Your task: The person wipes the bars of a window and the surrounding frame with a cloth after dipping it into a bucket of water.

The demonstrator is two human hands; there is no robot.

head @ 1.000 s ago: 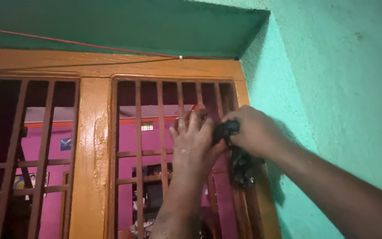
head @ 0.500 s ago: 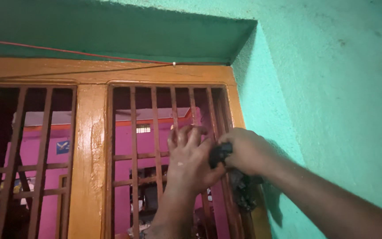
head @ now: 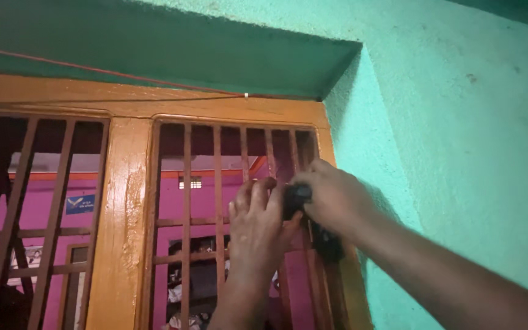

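Both hands are raised to the right panel of an orange wooden window grille (head: pixel 186 183). My right hand (head: pixel 334 197) is closed around a small black object (head: pixel 296 197) at the bars near the frame's right side. A dark piece (head: pixel 327 242) hangs below that hand; what it is cannot be told. My left hand (head: pixel 258 223) rests flat against the bars just left of the black object, fingers up and touching it.
A glossy orange post (head: pixel 117 226) divides the two grille panels. A teal wall (head: pixel 459 153) stands close on the right, with a teal lintel (head: pixel 154 43) overhead and a thin red wire (head: pixel 111 72) along it. Behind the bars is a pink wall.
Both hands have sunk lower and a little rightward in view as the camera tipped up. The grip on the black object is the same.
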